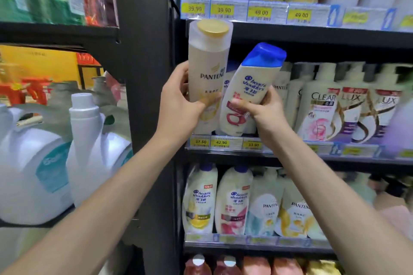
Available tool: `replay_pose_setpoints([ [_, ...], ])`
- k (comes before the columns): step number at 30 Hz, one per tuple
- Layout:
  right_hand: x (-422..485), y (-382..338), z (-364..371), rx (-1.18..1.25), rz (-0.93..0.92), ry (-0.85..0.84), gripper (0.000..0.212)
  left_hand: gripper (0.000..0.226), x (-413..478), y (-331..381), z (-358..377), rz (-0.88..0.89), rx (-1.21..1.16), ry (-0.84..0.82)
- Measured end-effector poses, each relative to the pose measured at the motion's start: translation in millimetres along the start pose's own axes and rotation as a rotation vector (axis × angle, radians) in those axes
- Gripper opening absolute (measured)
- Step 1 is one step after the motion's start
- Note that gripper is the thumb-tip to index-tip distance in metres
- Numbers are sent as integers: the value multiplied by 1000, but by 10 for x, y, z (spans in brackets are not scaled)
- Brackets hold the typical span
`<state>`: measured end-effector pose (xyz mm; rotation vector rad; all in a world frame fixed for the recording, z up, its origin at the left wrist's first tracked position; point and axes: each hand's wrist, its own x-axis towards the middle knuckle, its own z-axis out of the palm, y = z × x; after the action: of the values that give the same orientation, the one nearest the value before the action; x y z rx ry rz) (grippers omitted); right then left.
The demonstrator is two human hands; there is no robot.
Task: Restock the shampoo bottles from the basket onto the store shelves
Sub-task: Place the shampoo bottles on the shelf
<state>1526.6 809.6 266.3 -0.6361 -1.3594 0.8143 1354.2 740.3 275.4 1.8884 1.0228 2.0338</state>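
My left hand (178, 105) grips a cream Pantene bottle (206, 67) with a gold cap, held upright at the left end of the middle shelf (290, 158). Beside it, my right hand (263, 111) grips a white Head & Shoulders bottle (248, 89) with a blue cap, tilted to the right. Both bottles hover in front of the middle shelf's left end, above its price tags. The basket is not in view.
Clear and Lux bottles (348, 105) fill the middle shelf to the right. More shampoo bottles (234, 203) line the shelf below. A black upright post (147, 96) divides this bay from large white detergent jugs (44, 163) on the left. The upper shelf (312, 33) hangs close above.
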Motion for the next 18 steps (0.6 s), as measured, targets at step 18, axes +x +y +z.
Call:
replay_pose_setpoints([
  [18,312,259,-122,-262,278,-236,47,61,285,-154,255,-134,192,-78],
])
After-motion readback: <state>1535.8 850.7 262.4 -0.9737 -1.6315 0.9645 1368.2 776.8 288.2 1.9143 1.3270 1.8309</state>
